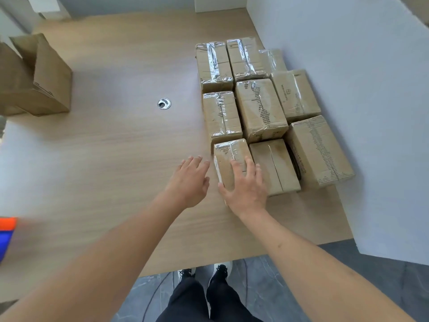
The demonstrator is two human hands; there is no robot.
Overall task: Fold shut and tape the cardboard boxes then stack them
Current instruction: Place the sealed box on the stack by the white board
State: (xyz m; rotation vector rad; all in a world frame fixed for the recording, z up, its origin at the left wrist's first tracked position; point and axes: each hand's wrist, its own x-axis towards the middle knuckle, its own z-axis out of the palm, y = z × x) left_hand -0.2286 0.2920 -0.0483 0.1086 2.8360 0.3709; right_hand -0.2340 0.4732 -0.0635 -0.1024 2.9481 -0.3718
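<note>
Two bare forearms reached over a pale wooden table (104, 147) toward a block of taped cardboard boxes (261, 105) set in rows along its right side, against a white partition (359, 89). The right hand (246, 184) lay on the nearest box (228, 156), at the block's near left corner; its fingers were spread across the top face and its thumb was hooked round the near left edge, so that it held the box lightly. The left hand (189, 180) hovered just beside that box's left face, fingers straight and slightly parted, holding nothing; contact with the cardboard could not be determined. Clear tape glinted along the seams of most boxes. At the table's far left stood untaped boxes (39, 75) with flaps raised. A round metal cable grommet (164, 103) sat mid-table. An orange-and-blue object (7, 235) showed blurred at the left margin.
</note>
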